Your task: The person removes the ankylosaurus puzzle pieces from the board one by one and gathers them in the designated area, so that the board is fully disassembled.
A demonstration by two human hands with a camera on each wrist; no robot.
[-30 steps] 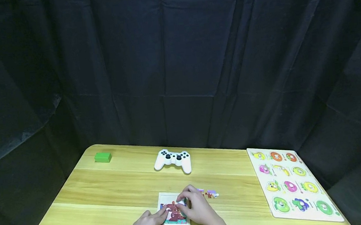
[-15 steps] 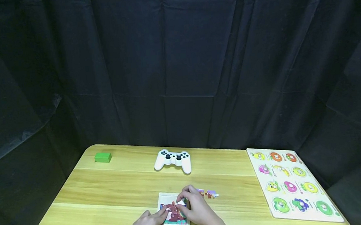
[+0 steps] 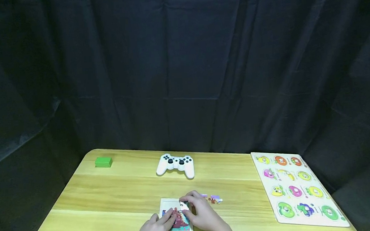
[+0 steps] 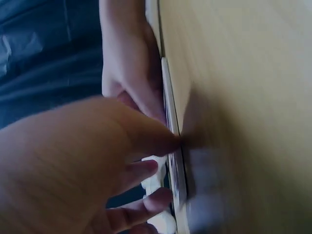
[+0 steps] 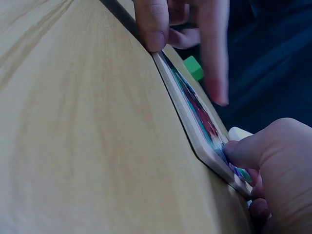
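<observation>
A small jigsaw puzzle (image 3: pixel 180 224) with a dark red figure lies in a white tray (image 3: pixel 167 204) near me in the head view. My left hand (image 3: pixel 155 230) reaches over it from the left, fingers extended across the picture. Its thumb touches the near edge of the tray in the right wrist view. On the right side, my right hand (image 3: pixel 204 213) pinches a puzzle piece (image 3: pixel 183 206) with whitish and dark patches at the picture's upper right, between thumb and index finger. The right fingers partly hide that side of the tray.
Loose puzzle pieces (image 3: pixel 214 199) lie just beyond the right hand. A white game controller (image 3: pixel 176 165) sits farther back. A green block (image 3: pixel 103 162) stands at the far left, a fruit puzzle board (image 3: pixel 298 190) at the right. Dark curtain (image 3: pixel 182 76) hangs behind the wooden table.
My left hand has shifted right and slightly up, so its fingers cover more of the picture. The right hand stays at the upper right, its fingertips a little farther apart.
</observation>
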